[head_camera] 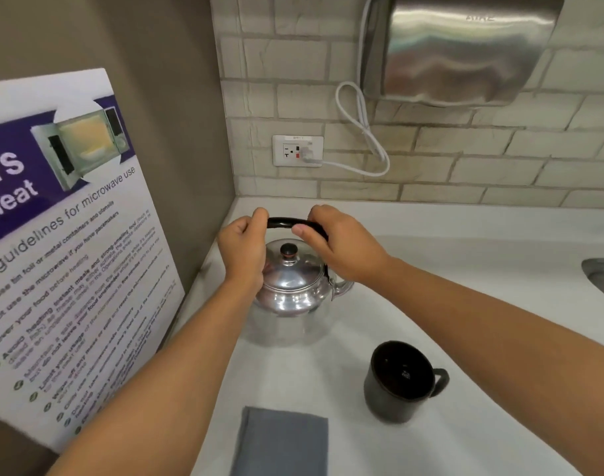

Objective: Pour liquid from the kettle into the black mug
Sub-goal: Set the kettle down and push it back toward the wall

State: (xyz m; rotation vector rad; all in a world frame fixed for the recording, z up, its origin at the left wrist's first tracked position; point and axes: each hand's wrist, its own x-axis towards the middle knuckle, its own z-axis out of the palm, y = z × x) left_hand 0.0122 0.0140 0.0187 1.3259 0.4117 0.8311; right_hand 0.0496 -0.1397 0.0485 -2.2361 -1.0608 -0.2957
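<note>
Steel kettle (293, 286) sits at 11 o'clock from the black mug (400, 379); left hand (242, 249) and right hand (338, 242) both clasp its handle (288, 222), so it should rise level first.

Head view of a white counter (465, 304) in a tiled corner. A steel kettle (293, 286), lid on with a black knob (289, 250), stands upright near the corner. The left hand (244, 249) and right hand (342, 245) each close around an end of its raised black handle (287, 222). A black mug (402, 381) stands upright nearer the viewer and to the right, apart from the kettle, its handle pointing right. A grey cloth (283, 441) lies folded at the near edge. A microwave poster (63, 252) leans on the left wall. A white cord (359, 132) runs from the outlet (297, 151) to a steel wall unit (458, 49).
</note>
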